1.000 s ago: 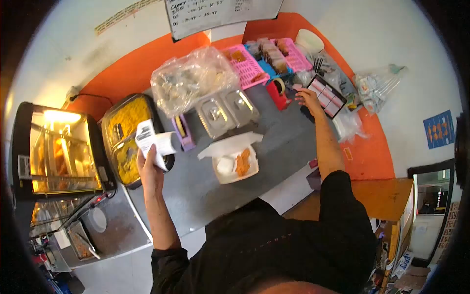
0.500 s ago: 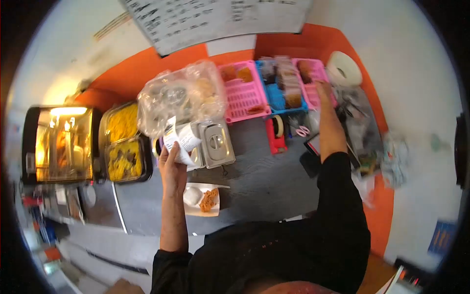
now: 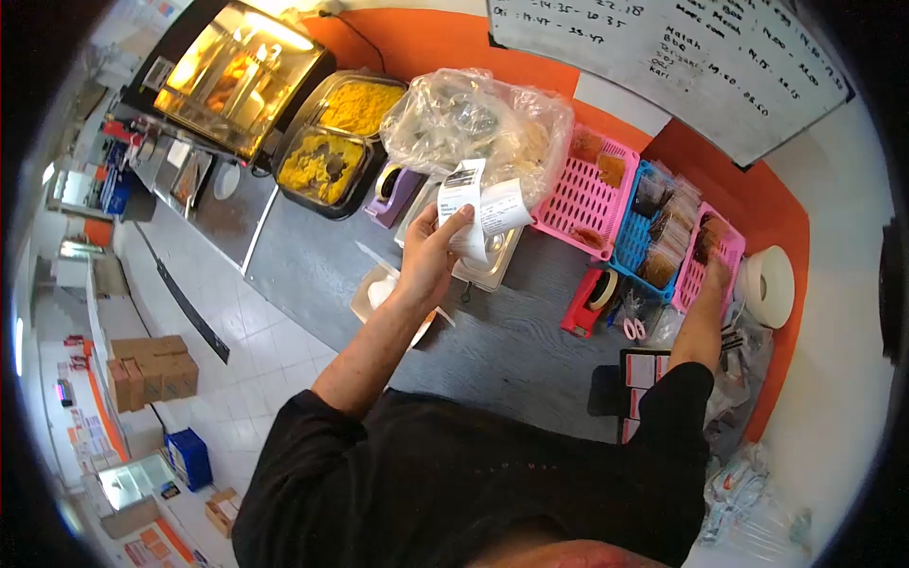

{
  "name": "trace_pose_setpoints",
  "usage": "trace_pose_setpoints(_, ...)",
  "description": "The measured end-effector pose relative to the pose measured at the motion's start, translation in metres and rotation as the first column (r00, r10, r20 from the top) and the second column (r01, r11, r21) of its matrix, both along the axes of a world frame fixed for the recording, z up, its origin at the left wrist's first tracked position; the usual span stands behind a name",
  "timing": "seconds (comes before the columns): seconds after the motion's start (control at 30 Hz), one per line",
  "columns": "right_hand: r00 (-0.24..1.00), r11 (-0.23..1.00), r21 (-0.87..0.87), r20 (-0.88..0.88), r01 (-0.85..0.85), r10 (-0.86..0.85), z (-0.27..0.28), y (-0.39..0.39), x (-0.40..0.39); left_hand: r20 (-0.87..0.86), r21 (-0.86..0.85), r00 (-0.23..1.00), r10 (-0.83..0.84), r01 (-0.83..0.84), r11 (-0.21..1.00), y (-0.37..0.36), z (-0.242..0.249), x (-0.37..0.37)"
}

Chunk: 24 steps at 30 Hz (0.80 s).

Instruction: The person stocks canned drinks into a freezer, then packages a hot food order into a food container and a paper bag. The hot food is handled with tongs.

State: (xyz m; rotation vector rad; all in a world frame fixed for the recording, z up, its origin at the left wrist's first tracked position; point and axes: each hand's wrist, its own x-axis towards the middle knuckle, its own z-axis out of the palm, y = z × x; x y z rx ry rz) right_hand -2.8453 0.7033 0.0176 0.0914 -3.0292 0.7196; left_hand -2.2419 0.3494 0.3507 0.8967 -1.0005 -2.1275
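Observation:
In my left hand [image 3: 428, 256] are white printed receipts [image 3: 461, 199], pinched between thumb and fingers above the metal lidded containers [image 3: 492, 270]. A paper food tray [image 3: 363, 301] with a white mound of rice lies partly hidden behind my left forearm. My right hand [image 3: 717, 273] reaches into the right-hand pink basket [image 3: 689, 280], against small packets of brown sauce [image 3: 710, 235]. Its fingertips are too small and covered to show whether they grip a packet. Beside it, a blue basket [image 3: 632, 256] holds rows of sauce packets.
A larger pink basket [image 3: 568, 222] holds several packets. Near it are a red tape dispenser [image 3: 579, 308], pink-handled scissors [image 3: 633, 328] and a clear bag [image 3: 454, 128]. Yellow food trays [image 3: 322, 170] and a lit warming cabinet [image 3: 227, 85] stand left. A paper roll [image 3: 769, 287] is far right.
The view has turned and shifted leftward, showing more floor. My left hand still holds the receipts, and my right hand remains at the right-hand pink basket.

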Motion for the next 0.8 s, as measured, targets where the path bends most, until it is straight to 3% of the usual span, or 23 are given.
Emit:
trace_pose_setpoints(0.07, 0.993, 0.991, 0.085, -0.045, -0.107, 0.111, -0.006, -0.003, -0.015, -0.019, -0.016, 0.999, 0.029, -0.03, 0.999, 0.005, 0.001, 0.005)
trace_pose_setpoints(0.4, 0.99, 0.974, 0.193, 0.059, 0.115, -0.129, 0.039, -0.034, 0.0, 0.029, -0.13, 0.995, 0.094, -0.09, 0.987, 0.0, 0.021, 0.036)
trace_pose_setpoints(0.5, 0.971, 0.953, 0.216, 0.058, 0.214, -0.232, 0.079, -0.036, 0.015, 0.015, -0.136, 0.995, 0.103, -0.1, 0.986, -0.006, 0.019, 0.044)
trace_pose_setpoints(0.57, 0.967, 0.962, 0.095, -0.011, 0.256, -0.256, 0.123, -0.037, 0.045, 0.002, -0.115, 0.995, 0.096, -0.095, 0.989, -0.01, 0.02, 0.05)
trace_pose_setpoints(0.63, 0.974, 0.979, -0.185, -0.194, 0.083, -0.119, 0.189, -0.05, 0.122, -0.072, -0.104, 0.994, 0.087, -0.094, 0.99, -0.014, 0.023, 0.06)
trace_pose_setpoints(0.67, 0.921, 0.895, -0.416, -0.389, -0.162, -0.014, 0.222, -0.066, 0.172, -0.103, -0.1, 0.992, 0.075, -0.086, 0.991, -0.018, 0.017, 0.065)
trace_pose_setpoints(0.7, 0.917, 0.903, -0.402, -0.399, -0.155, -0.02, 0.246, -0.076, 0.212, -0.113, -0.086, 0.992, 0.065, -0.074, 0.994, -0.021, 0.016, 0.072)
trace_pose_setpoints(0.77, 0.782, 0.805, -0.384, -0.605, -0.453, 0.152, 0.285, -0.096, 0.295, -0.098, -0.091, 0.995, 0.027, -0.036, 0.995, -0.029, 0.017, 0.091)
trace_pose_setpoints(0.8, 0.8, 0.809, -0.375, -0.571, -0.453, 0.183, 0.304, -0.106, 0.347, -0.102, -0.032, 0.995, 0.021, -0.025, 0.999, -0.032, 0.021, 0.103)
